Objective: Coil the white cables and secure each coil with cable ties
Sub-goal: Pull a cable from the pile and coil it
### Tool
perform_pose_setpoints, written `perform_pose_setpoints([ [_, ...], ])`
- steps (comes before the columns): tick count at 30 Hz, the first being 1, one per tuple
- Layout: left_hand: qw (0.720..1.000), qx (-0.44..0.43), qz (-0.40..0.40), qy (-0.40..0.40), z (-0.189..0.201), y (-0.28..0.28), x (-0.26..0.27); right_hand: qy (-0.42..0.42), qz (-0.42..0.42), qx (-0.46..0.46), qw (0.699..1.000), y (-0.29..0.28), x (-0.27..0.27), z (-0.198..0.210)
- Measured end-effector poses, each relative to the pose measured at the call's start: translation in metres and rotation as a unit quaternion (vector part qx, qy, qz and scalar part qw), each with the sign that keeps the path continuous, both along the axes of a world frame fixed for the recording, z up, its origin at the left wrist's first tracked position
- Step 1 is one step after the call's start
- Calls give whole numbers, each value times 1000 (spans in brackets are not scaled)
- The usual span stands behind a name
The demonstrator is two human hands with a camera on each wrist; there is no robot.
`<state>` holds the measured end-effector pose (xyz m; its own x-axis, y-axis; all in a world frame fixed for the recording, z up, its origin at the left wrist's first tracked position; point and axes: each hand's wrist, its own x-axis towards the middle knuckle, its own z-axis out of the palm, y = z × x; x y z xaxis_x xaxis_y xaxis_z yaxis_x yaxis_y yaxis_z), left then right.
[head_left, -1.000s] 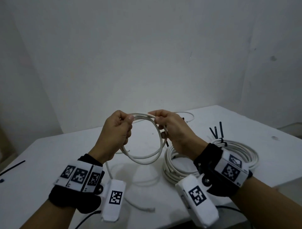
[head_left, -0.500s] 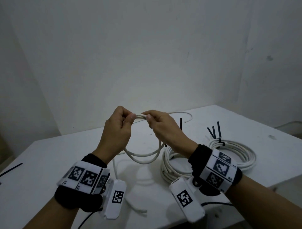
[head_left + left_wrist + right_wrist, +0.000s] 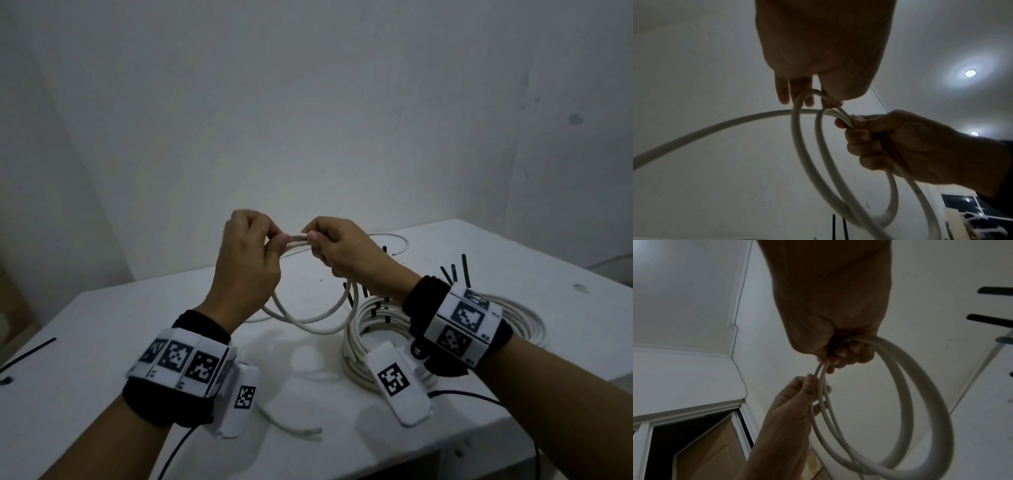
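Both hands up above the bench, close together, each pinching the top of a white cable loop. Left hand: thumb and fingers curled on the strands. Right hand: same, fist closed round them just right of the left one, short bit of cable showing between the two. Loop is two turns, hangs free below the hands, off the bench. Left wrist view shows one strand running out from the pinch point. Loose cable tail lies on the bench under the loop. Right of the loop: finished coil flat on the bench with black ties, second coil beyond it, ties sticking up. Spare tie far left of the loop, at the bench edge.
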<state>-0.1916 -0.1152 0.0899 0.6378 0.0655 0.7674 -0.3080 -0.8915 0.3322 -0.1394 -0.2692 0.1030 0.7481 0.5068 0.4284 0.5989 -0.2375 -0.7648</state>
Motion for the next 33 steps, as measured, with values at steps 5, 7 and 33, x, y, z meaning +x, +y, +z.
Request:
perform_pose_setpoints([
  [5,927,-266,-177,196,21,0,-2,-62,-10,1,998,2,7,14],
  [7,895,-306,-201,254,28,-2,-2,-88,-21,3,996,5,9,19],
  [33,788,-479,-292,256,63,0,-3,10,18,295,955,17,24,19],
])
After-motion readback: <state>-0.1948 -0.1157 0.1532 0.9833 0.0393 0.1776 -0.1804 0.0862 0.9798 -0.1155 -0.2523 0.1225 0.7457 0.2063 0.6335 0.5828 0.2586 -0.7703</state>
